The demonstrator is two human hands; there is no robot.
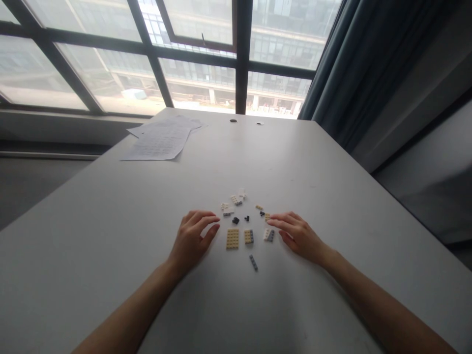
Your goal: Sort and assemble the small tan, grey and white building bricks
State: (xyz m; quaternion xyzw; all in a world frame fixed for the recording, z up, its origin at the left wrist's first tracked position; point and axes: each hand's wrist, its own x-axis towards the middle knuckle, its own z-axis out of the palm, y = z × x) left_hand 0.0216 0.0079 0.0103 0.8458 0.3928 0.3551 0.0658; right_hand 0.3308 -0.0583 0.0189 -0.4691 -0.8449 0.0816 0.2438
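Small building bricks lie spread on the white table between my hands. My left hand [197, 235] rests left of them, fingers apart and holding nothing, near a tan studded plate [232, 239]. My right hand [295, 232] is at the right, fingers stretched out; its fingertips are at a small tan brick [267, 216], and I cannot tell whether they touch it. Below those fingers sits a white and grey piece [269, 235]. In the middle are a tan and grey block [249, 236], a black piece [235, 221] and a long grey brick [253, 262]. Several white bricks [234, 199] lie farther back.
Printed paper sheets [158, 140] lie at the table's far left. Two round holes, one of them a dark cable hole [233, 121], are near the back edge of the table [332, 196]. Behind it stand large windows [199, 83], with a dark curtain [332, 73] at the right.
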